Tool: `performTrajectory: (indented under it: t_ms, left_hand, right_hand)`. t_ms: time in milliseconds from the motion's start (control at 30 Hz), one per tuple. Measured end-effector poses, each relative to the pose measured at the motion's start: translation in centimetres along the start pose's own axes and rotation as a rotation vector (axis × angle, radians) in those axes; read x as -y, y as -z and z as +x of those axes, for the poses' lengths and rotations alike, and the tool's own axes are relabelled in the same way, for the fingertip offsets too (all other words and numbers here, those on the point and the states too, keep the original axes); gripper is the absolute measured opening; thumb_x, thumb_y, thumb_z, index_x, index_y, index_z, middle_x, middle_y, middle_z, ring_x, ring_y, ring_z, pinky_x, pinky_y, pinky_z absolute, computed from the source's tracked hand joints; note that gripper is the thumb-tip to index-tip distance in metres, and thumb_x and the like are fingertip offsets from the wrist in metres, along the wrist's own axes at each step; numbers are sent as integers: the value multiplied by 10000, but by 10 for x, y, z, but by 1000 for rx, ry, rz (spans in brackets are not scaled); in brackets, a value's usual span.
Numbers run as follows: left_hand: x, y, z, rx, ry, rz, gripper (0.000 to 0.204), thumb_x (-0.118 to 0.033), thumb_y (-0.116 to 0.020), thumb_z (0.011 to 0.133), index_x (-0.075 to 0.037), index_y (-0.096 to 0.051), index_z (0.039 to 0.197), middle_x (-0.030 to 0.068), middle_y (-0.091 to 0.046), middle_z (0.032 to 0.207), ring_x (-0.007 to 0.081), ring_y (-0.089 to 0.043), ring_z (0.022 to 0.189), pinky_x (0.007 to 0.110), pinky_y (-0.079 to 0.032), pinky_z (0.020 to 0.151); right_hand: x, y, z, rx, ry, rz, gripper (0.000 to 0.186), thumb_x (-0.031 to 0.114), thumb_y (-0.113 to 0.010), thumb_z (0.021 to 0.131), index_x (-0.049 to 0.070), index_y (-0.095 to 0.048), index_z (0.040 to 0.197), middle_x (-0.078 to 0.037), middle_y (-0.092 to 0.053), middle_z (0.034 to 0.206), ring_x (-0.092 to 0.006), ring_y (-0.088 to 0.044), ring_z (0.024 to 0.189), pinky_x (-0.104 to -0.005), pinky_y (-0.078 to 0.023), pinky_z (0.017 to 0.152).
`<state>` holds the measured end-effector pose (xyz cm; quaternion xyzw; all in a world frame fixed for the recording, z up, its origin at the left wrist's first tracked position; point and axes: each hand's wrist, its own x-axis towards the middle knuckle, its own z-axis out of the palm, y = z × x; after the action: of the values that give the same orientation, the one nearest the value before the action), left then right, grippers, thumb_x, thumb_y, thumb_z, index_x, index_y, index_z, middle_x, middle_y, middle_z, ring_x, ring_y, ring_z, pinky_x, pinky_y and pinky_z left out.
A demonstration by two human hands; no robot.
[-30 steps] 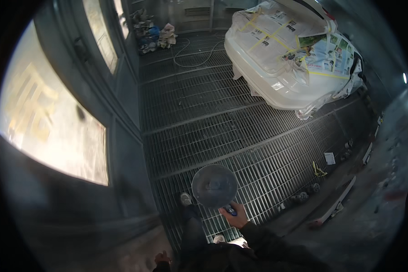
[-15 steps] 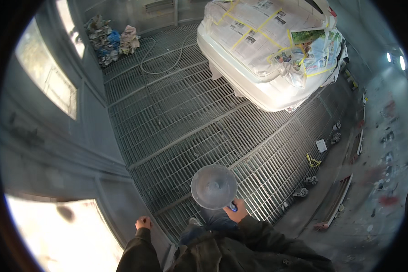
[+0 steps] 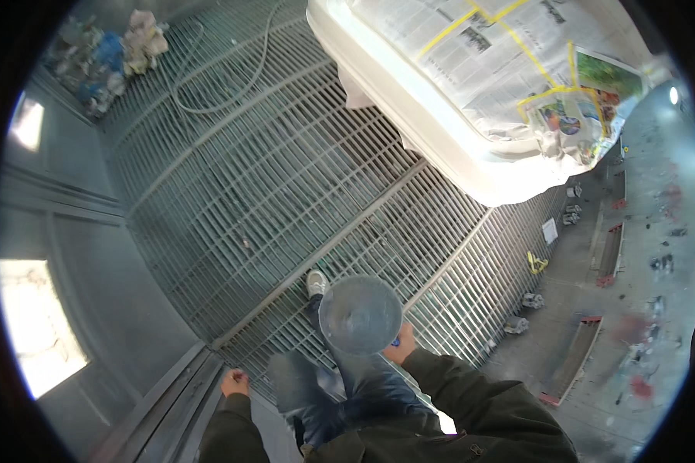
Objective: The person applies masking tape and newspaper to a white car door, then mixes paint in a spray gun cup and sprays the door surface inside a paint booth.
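- A grey cup (image 3: 361,315) is held upright at 6 o'clock by the right hand (image 3: 401,345).
- The left hand (image 3: 235,382) is closed, empty.
- Contents could be spilled through the floor grating (image 3: 270,193) if the cup is tilted.

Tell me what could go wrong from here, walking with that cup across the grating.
The right hand holds the clear lidded cup in front of the body, hiding the grated floor just ahead; a misstep is possible. A hose loops on the grating farther on and could trip a foot.
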<state>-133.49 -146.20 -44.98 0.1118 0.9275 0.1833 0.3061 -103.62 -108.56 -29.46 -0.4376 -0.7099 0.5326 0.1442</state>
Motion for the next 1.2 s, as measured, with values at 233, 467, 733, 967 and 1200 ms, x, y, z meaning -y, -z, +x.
performTrajectory:
  t_ms: [233,467,733,967,1200]
  left_hand:
    - [-37,-120,277,146,-90,152,176,-120,-736,769,-57,-683,925,135,-699,853,341,-673,832,446,-535,742]
    - [-19,-282,538,176,-33,176,452,-240,-648,919,-17,-528,1294,211,-597,1226,385,-599,1070,496,-484,893]
    - [-40,-342,599,227,-138,391,443,-191,-574,975,50,-457,1328,231,-549,1259,411,-592,1061,503,-504,852]
    - [-19,-350,608,58,-186,362,350,-147,-568,973,46,-508,1258,239,-604,1159,406,-612,1013,500,-505,790]
    - [-76,-263,537,-61,-171,136,299,-142,-499,1010,-5,-494,1276,244,-605,1151,407,-608,1014,496,-496,780]
  right_hand:
    - [-119,-70,67,-91,-163,-368,241,112,-662,760,36,-692,987,-187,-697,970,-386,-644,923,-438,-480,799]
    - [-228,-116,48,106,-560,-632,313,148,-558,908,39,-626,1194,-161,-608,1261,-335,-542,1194,-445,-418,1031]
    - [-283,-153,51,-193,-539,-506,261,81,-653,770,9,-678,1019,-158,-698,971,-320,-655,917,-399,-504,814]
    - [-273,-149,73,-178,-528,-186,334,95,-694,744,31,-659,1071,-181,-660,834,-312,-664,736,-380,-511,698]
    - [-179,-130,106,-163,-542,-70,497,64,-681,738,21,-586,1224,-209,-666,929,-397,-667,853,-379,-525,736]
